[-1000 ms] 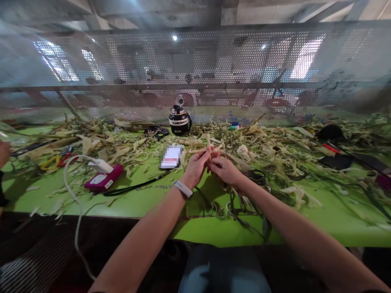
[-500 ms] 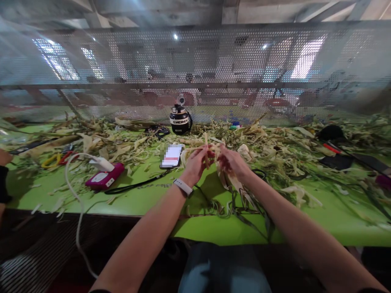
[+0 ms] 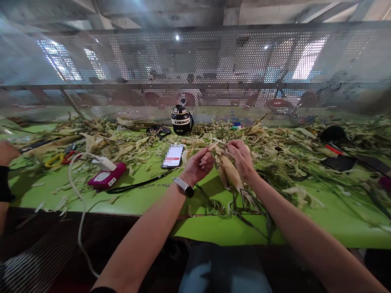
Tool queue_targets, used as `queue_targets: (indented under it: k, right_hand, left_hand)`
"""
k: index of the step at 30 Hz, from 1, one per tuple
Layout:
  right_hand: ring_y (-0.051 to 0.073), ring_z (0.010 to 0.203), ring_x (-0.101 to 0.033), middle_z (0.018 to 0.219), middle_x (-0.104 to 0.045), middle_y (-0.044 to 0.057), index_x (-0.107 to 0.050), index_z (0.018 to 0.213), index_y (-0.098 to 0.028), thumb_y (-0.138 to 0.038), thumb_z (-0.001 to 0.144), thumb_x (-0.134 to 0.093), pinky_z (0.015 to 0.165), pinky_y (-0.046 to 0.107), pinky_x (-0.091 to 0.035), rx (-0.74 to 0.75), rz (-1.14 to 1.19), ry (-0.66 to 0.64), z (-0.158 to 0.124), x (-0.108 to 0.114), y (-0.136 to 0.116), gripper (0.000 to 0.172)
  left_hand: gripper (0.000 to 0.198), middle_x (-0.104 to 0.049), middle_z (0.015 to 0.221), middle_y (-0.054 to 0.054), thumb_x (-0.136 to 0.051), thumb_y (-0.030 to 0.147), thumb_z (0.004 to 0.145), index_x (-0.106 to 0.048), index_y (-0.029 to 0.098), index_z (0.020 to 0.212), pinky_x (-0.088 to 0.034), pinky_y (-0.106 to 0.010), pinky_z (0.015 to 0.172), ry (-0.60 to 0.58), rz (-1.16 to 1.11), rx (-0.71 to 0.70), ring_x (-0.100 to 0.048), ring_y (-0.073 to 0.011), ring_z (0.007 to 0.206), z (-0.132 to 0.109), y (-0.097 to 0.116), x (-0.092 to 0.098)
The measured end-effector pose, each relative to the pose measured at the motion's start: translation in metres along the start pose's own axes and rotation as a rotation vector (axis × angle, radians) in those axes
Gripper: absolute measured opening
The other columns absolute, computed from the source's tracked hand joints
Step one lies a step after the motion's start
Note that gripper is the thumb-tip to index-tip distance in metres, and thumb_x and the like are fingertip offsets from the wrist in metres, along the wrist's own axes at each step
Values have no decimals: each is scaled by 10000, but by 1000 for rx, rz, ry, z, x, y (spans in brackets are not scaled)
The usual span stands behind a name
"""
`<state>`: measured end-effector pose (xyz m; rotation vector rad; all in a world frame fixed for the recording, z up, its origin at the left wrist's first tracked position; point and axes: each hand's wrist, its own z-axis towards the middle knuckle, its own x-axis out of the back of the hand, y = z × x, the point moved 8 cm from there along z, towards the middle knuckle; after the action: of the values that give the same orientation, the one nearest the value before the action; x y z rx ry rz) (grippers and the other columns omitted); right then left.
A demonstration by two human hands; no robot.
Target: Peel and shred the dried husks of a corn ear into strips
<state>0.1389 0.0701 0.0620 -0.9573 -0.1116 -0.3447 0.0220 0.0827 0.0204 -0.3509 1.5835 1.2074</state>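
Pale dried corn husks [image 3: 230, 173] hang in a bundle between my hands, over the green table [image 3: 201, 226]. My left hand [image 3: 200, 165], with a watch on its wrist, is closed in a pinch at the upper left end of the bundle, on a thin husk strip. To the right, my right hand [image 3: 240, 156] has its fingers bent together at the top of the bundle; what lies between its fingertips is too small to make out. Dark, stringy leaves trail from the lower end of the bundle toward the table's front edge.
A phone [image 3: 172, 156], a magenta power bank [image 3: 106, 177] with a white cable, and scissors [image 3: 55, 160] lie to the left. Behind stands a black bottle [image 3: 181, 121]. Husk scraps [image 3: 281, 156] cover much of the table. Another person's hand [image 3: 8, 152] shows at far left.
My hands have moved slightly apart, and my left wrist has turned so the watch face shows. The upright strip between them has tipped down. The other person's hand has moved further into view.
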Motion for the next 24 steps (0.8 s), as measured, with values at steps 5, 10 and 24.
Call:
queue_targets:
  k: [5,10,24]
  right_hand:
    - [178,797,-545,781,-601,35,-601,757,-172,-394,846,-448,773,300,-400,94,-94,-274,-3,-31,-5,284]
    - [150,681,-509,679,-559,5,-571,732,-182,-385,829,-483,676,267,-390,18,-45,-258,-4,-32,2,242]
    - [109,507,-394,558,-458,-35,-522,705,-185,-510,763,-526,490,243,-320,-149,0,-251,5,-24,34,330]
  left_hand:
    - [232,-256,399,88,-355,130,928,-573,115,852,-206,-112,327,-12,-85,62,-295,-30,325,-6,-3,-1]
    - [207,-274,388,83,-408,135,909,-612,144,875,-225,-140,347,39,4,0,-252,-34,321,-6,2,4]
    - [152,-680,730,-14,-671,124,706,-691,155,853,-464,-213,641,246,223,-210,-611,-99,668,7,12,29]
